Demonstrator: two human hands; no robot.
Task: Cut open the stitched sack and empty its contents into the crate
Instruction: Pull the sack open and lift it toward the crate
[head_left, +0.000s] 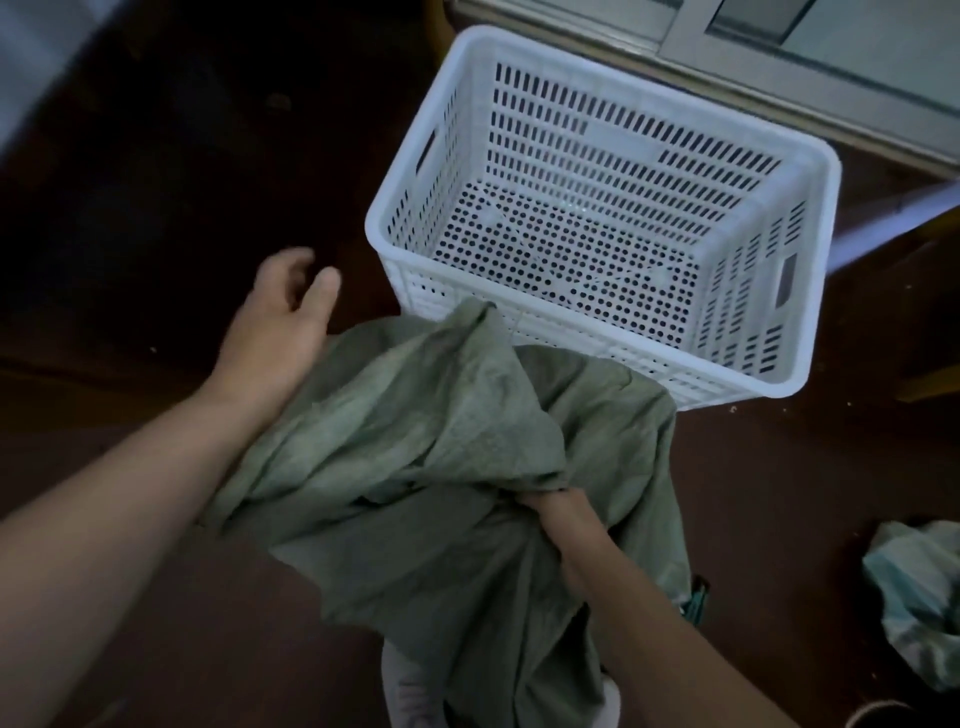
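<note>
A limp green woven sack (431, 457) hangs crumpled in front of me, its top corner touching the near wall of the white perforated crate (815, 270). The crate stands on the dark floor with nothing visible inside it. My right hand (558, 512) is buried in the sack's folds and grips the fabric; only the wrist and the back of the hand show. To the left of the sack, my left hand (283, 317) hovers with its fingers apart and holds nothing. No cutting tool is in view.
A second crumpled pale green bag (919, 597) lies on the floor at the right edge. Behind the crate runs a grey framed glass door or window (831, 67). A pale shoe toe (410, 696) shows below the sack. The floor is dark brown.
</note>
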